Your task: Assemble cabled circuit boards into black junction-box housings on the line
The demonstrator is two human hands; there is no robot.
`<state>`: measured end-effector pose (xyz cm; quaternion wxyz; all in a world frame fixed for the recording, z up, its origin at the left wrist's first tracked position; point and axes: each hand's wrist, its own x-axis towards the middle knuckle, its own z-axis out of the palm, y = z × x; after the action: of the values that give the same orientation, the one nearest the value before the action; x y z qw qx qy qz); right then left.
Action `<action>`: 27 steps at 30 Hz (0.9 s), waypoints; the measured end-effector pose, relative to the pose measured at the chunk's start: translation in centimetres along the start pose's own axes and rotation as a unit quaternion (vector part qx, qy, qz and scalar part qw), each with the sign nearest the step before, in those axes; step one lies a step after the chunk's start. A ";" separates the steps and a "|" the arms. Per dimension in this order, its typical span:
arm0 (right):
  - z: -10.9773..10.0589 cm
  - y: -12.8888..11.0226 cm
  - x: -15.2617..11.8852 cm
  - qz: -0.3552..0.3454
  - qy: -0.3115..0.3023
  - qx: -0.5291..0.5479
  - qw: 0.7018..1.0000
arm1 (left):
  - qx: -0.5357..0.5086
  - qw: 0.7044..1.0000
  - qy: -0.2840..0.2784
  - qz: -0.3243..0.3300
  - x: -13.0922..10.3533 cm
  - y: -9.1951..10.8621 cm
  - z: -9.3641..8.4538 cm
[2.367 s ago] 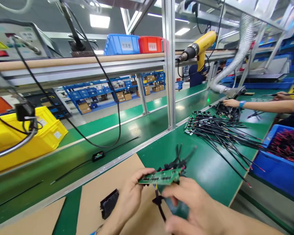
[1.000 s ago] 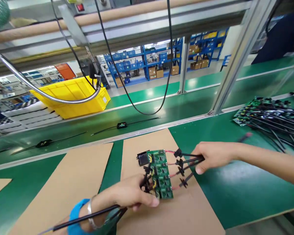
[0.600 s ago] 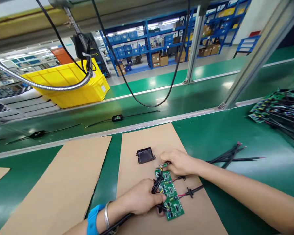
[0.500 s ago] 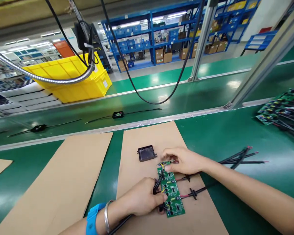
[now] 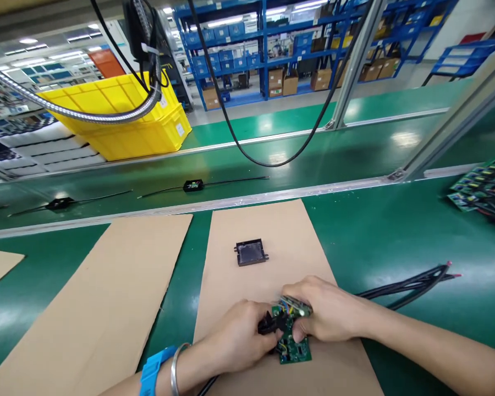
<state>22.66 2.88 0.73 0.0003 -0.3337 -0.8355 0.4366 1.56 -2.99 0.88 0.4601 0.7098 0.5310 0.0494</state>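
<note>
A green circuit board panel with soldered wires lies over the cardboard sheet. My left hand is closed round a bundle of black cables at the panel's left edge. On the other side, my right hand grips the upper part of the panel, where one board section stands tilted up on edge. Black cables with red tips trail out to the right from beneath my right wrist. A small black plastic case rests on the cardboard above my hands.
A second cardboard sheet lies to the left. Stacked green boards with wires sit at the far right. Behind the metal rail stands a cabled black module. A yellow crate is at the back left, and a black cable hangs in front.
My right hand has moved down and right and closed on the panel. The panel's upper section is now tilted up. The cables on the right have drawn together, and the view has shifted slightly.
</note>
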 end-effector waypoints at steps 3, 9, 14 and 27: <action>1.1 -0.2 -0.7 -0.066 0.022 -0.040 0.997 | 0.029 1.000 -0.010 -0.003 -0.2 0.3 -0.1; -0.3 -0.5 -1.4 -0.052 0.041 0.000 0.998 | 0.133 0.990 -0.035 0.024 -2.2 2.0 -1.6; -2.5 -0.4 -0.2 0.009 0.053 0.112 0.992 | 0.229 0.973 -0.008 0.025 -4.2 2.2 -4.5; -4.6 -1.8 3.9 -0.043 -0.053 0.059 0.996 | -0.016 0.991 0.132 0.023 -0.1 -1.1 -5.5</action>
<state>19.97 7.66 3.76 -0.0061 -0.2734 -0.8205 0.5019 -2.33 0.25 3.28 0.3957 0.7015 0.5701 0.1618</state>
